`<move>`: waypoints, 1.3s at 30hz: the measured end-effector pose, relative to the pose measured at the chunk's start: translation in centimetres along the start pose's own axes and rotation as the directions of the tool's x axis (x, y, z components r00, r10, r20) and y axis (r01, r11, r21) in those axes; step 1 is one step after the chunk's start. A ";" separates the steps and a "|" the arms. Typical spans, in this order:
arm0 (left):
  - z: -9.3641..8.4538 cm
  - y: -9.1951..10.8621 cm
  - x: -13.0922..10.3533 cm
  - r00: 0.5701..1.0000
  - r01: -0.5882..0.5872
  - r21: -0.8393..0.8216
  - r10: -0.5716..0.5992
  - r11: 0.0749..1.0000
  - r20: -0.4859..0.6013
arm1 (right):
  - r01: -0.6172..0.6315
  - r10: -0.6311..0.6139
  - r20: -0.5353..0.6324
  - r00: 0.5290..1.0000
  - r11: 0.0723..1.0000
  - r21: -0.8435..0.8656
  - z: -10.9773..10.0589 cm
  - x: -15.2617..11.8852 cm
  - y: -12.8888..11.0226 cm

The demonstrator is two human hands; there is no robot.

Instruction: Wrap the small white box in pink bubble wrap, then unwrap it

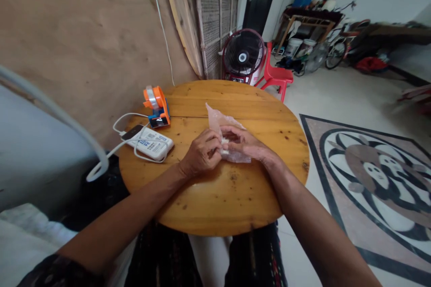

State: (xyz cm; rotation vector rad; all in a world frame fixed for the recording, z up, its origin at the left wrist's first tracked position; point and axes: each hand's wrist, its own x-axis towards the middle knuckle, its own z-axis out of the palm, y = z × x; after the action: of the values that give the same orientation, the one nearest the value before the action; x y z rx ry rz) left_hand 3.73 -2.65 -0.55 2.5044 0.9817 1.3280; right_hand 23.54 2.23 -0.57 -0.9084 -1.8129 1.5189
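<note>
A thin, see-through pinkish plastic wrap (217, 117) lies crumpled over the middle of the round wooden table (215, 210). My left hand (202, 150) pinches its near left side, fingers curled in. From the right, my right hand (245, 142) bends over the same wrap, with thumb and fingers closed on it. Between the fingertips shows a small whitish bit (224, 144), partly covered by the fingers; I cannot make out what it is. One corner of the wrap sticks up beyond the hands, and another edge spreads flat below the right hand.
An orange and blue tape dispenser (158, 106) stands at the table's back left. Nearer lies a white power bank (151, 144) with white cables. Past the far edge are a fan (243, 56) and a red plastic chair (276, 74). A pale cable (60, 107) hangs at left.
</note>
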 end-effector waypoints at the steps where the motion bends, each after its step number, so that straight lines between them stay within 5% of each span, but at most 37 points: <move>1: 0.0 -0.1 -0.1 1.000 -0.003 0.000 0.003 1.000 0.002 | -0.011 0.011 0.004 1.000 1.000 0.006 0.0 -0.1 -0.2; 17: 0.2 -1.2 -0.1 0.994 -0.086 -0.143 0.077 0.986 -0.073 | -0.149 0.156 -0.176 0.972 0.987 0.051 -0.2 1.6 -2.3; 33: 0.0 -1.6 0.1 0.999 0.038 -0.303 -0.029 0.952 0.034 | -0.307 0.355 -0.265 0.897 0.929 0.205 -1.8 4.7 -3.0; 39: 0.0 -1.6 0.3 0.997 0.064 -0.333 -0.048 0.941 0.057 | -0.227 0.278 -0.295 0.914 0.954 0.196 -1.4 4.5 -3.8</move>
State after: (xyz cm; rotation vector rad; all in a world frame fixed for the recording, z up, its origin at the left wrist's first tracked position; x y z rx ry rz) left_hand 3.07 -1.26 -0.98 2.2254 0.7382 1.2878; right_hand 21.56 6.29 3.49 -1.2685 -1.3643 1.5376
